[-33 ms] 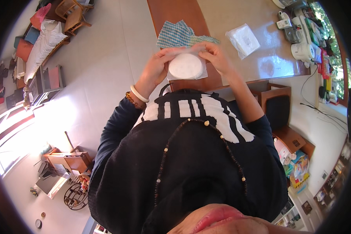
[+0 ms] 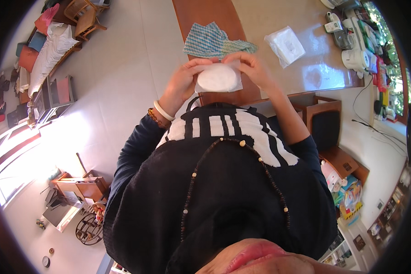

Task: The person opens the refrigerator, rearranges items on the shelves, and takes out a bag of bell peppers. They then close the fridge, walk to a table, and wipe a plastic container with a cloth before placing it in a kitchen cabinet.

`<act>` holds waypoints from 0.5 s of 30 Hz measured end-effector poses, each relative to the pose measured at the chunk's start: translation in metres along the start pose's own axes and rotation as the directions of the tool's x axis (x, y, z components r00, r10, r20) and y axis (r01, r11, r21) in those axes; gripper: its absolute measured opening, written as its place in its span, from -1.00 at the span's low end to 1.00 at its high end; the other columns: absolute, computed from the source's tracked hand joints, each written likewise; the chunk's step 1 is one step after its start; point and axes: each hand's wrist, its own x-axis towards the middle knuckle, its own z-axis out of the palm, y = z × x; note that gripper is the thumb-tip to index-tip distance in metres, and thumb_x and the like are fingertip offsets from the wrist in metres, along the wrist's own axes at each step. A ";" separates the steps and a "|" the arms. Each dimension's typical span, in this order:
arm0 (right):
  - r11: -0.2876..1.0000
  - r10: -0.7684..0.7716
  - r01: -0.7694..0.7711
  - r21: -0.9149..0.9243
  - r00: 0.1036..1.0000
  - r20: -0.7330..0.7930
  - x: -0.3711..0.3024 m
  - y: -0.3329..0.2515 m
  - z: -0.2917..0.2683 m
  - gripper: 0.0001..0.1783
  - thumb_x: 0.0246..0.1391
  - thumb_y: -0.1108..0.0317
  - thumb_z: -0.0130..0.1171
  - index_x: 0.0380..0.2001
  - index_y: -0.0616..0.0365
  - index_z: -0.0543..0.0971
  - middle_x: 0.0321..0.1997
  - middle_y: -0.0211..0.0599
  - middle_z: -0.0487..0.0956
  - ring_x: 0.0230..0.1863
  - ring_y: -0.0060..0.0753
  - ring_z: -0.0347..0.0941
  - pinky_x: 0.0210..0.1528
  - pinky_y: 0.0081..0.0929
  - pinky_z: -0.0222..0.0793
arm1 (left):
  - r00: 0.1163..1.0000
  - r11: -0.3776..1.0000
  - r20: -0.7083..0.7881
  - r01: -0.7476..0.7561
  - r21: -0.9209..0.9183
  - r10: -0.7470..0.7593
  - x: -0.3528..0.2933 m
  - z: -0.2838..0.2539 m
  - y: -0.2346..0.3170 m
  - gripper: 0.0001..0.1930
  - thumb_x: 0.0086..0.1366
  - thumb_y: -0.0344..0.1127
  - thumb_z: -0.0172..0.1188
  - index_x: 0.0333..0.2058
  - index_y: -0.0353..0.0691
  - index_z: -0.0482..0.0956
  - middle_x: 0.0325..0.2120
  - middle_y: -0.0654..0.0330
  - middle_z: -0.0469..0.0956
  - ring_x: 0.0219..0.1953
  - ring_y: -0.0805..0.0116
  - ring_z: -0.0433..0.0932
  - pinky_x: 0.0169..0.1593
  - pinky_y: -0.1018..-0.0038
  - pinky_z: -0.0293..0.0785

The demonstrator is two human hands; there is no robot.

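Note:
Close in front of my chest, over the brown strip of the table, I hold a translucent plastic bag (image 2: 239,86) with a round, flat white pad or stack of pads (image 2: 217,78) in it. My left hand (image 2: 189,75) pinches the bag's upper left edge between thumb and fingers. On the upper right edge, my right hand (image 2: 251,68) grips it the same way, fingers bent. Just beyond my fingertips lies a blue, white and pale green knitted cloth (image 2: 208,40). Farther right on the table rests another clear bag with white contents (image 2: 285,47).
The glossy table (image 2: 260,23) has its near edge right of my hands. A white roll (image 2: 354,59), a cordless-phone-like device (image 2: 334,23) and other items crowd its far right. A dark-backed chair (image 2: 324,118) stands below the table edge.
My fingers have come slightly lower and nearer me along the bag's upper edge. The bag has tilted a little; both hands still pinch it.

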 end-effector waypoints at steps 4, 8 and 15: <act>0.923 -0.239 0.240 -0.302 0.970 0.040 -0.023 0.008 0.007 -0.65 -0.01 0.57 0.07 -0.12 0.10 0.61 0.01 -0.28 0.62 0.11 -0.17 0.47 0.25 -0.32 0.26 | 0.990 0.911 0.093 -0.132 0.391 0.104 -0.026 -0.008 -0.017 -0.65 0.34 -0.66 -0.09 0.07 -0.35 0.43 0.10 0.08 0.43 0.21 0.30 0.35 0.26 0.43 0.29; 0.854 -0.244 0.210 -0.477 0.970 -0.011 -0.035 0.022 0.008 -0.68 0.02 0.39 0.24 -0.09 0.11 0.59 -0.04 -0.29 0.62 0.06 -0.23 0.50 0.20 -0.35 0.30 | 0.977 0.857 0.196 -0.167 0.487 0.078 -0.015 -0.017 -0.035 -0.64 0.38 -0.53 0.01 0.14 -0.37 0.38 0.11 0.07 0.43 0.21 0.28 0.35 0.26 0.38 0.31; 0.967 0.142 -0.081 0.240 0.958 -0.249 -0.061 0.071 0.008 -0.62 0.11 0.24 0.30 -0.07 0.23 0.55 -0.20 -0.35 0.59 -0.16 -0.60 0.45 -0.09 -0.55 0.38 | 0.965 0.971 0.140 0.233 -0.051 -0.224 0.011 -0.015 -0.050 -0.61 0.39 -0.30 0.15 0.11 -0.36 0.41 0.04 0.15 0.49 0.03 0.44 0.49 0.11 0.46 0.44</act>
